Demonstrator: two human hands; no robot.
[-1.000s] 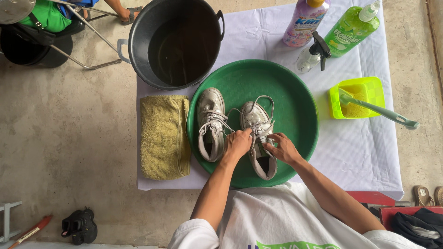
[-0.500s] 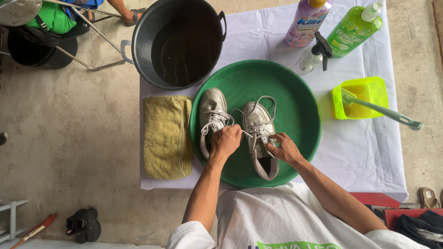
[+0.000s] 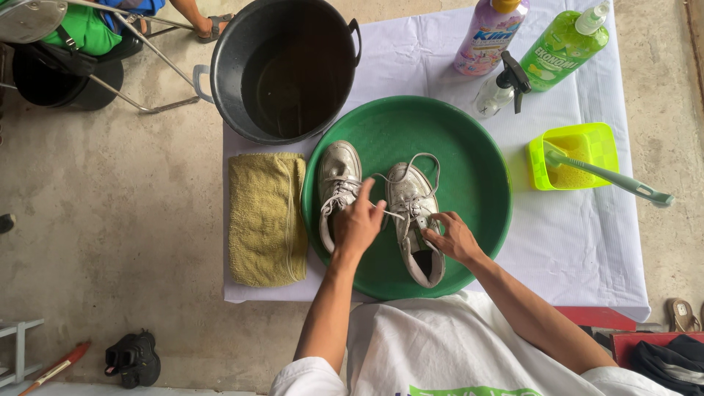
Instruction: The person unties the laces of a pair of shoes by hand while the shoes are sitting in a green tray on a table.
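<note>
Left hand [image 3: 357, 224] at frame centre, pinching a white lace [image 3: 392, 213] drawn taut from the right shoe [image 3: 414, 220]. Right hand [image 3: 455, 238] pressed on that shoe's tongue, fingers gripping its laces. Left shoe [image 3: 336, 189] just beside, partly under the left hand. Both inside a green basin [image 3: 477, 169]; yellow towel [image 3: 265, 218] to its left, black bucket [image 3: 286, 66] at upper centre.
</note>
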